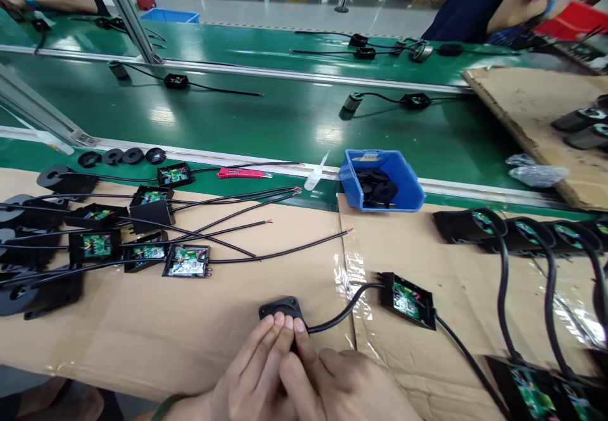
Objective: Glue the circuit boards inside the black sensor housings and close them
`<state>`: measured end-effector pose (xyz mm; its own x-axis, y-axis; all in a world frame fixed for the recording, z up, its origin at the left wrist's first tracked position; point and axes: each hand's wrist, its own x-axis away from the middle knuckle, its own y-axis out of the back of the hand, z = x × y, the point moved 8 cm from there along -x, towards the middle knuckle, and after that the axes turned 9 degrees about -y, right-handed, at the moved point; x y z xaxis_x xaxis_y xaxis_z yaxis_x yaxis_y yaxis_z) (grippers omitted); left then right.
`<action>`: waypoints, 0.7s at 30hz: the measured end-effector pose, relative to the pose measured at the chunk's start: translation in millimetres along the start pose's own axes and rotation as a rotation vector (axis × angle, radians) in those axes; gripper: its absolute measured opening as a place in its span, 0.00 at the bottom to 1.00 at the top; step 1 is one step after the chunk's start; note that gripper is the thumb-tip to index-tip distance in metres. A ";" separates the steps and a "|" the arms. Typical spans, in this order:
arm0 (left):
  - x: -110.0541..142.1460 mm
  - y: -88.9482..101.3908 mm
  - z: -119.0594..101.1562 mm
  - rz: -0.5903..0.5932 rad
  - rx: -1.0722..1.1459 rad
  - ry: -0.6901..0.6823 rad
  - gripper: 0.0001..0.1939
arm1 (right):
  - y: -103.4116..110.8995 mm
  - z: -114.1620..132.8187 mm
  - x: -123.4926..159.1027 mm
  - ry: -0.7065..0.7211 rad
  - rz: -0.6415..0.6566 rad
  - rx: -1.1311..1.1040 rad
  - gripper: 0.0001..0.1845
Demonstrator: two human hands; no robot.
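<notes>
Both hands meet at the near edge of the cardboard, on a black square-flanged housing [281, 306] with screw holes at its corners. My left hand [254, 370] has its fingers closed together on the near side of it. Against those fingertips, my right hand [332, 380] is closed on the same housing, thumb and index finger pinched in. The housing's lower part is hidden by the fingers. From its right side a black cable [339, 318] curves up to an open black box with a green circuit board [412, 301], and a second cable leaves that box toward the lower right.
At left lie several similar boxes [187, 261] with cables and black housings. A red cutter [242, 173], white nozzle bottle [315, 177] and blue bin [351, 187] of black rings line the back. More cabled units [468, 226] are at right. Co-workers stand beyond the green belt [285, 114].
</notes>
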<state>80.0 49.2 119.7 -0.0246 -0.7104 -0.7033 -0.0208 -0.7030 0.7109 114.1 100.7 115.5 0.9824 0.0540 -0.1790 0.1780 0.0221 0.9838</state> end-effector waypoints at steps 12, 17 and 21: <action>50.8 32.7 115.6 -0.097 0.570 0.695 0.12 | -4.4 2.3 4.1 0.062 -0.005 0.063 0.18; 37.3 19.5 84.7 0.073 0.704 0.525 0.19 | -7.2 2.5 4.2 0.086 0.010 0.061 0.16; 22.3 10.9 62.3 0.152 0.717 0.410 0.29 | -9.3 1.6 0.0 0.093 0.067 0.051 0.16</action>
<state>17.0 27.7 111.9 0.2841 -0.8484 -0.4467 -0.6803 -0.5066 0.5296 112.6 98.9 106.3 0.9830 0.1460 -0.1110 0.1173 -0.0353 0.9925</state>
